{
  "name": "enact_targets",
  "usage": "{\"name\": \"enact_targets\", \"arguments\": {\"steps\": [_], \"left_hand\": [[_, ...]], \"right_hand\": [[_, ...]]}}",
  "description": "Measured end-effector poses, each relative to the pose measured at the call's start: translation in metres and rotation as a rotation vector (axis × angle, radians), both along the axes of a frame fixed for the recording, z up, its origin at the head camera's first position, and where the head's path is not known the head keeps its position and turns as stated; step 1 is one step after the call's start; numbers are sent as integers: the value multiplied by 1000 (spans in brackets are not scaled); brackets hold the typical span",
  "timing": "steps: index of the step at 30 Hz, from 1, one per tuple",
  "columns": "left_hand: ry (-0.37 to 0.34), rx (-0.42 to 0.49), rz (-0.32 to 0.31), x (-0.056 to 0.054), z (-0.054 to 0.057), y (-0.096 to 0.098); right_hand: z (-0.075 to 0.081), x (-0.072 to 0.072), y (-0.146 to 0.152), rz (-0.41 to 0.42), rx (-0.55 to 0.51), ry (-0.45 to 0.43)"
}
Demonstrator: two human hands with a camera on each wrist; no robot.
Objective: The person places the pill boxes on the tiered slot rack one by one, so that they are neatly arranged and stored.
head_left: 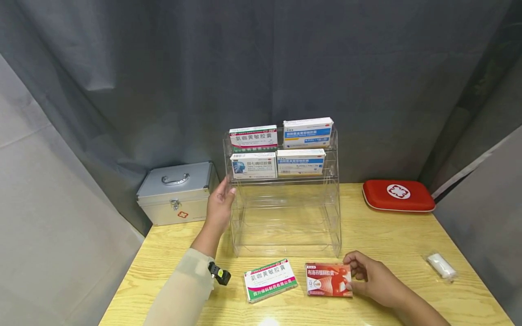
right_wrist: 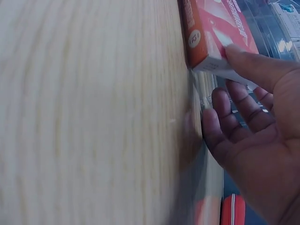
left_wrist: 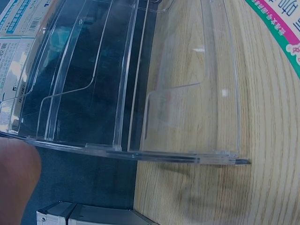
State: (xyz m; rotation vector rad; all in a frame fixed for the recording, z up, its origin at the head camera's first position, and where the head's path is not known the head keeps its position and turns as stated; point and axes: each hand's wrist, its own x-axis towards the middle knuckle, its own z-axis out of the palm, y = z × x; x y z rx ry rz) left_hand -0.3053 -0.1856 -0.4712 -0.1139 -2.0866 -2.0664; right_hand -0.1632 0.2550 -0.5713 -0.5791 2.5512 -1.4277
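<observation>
My left hand [head_left: 220, 207] holds the left side of a clear acrylic tiered rack [head_left: 285, 250], thumb in front and fingers partly hidden behind the panel. In the left wrist view only part of a finger [left_wrist: 18, 176] shows against the rack's edge. At the rack's front right, my right hand [head_left: 377, 281] pinches the right end of a red medicine box [head_left: 326, 286]. The right wrist view has the thumb on the face of that box [right_wrist: 222, 28], which looks tilted up off the table. Left of it lies a white, green and pink medicine box [head_left: 271, 280].
Four-sided medicine cartons fill the upper tiers, among them a blue-and-white box [head_left: 301, 163] and a white box [head_left: 253, 166]. A silver first-aid case [head_left: 175, 194] stands left of the rack. Rightward are a red zip case [head_left: 397, 195] and a wrapped white roll [head_left: 441, 266].
</observation>
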Motion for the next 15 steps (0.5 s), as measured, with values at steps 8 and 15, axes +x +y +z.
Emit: {"name": "enact_targets", "arguments": {"steps": [8, 15], "left_hand": [[9, 13, 1, 1, 1, 1], [6, 12, 5, 1, 2, 1]], "right_hand": [[-3, 5, -2, -52, -119, -10], [-2, 7, -4, -89, -114, 14]]}}
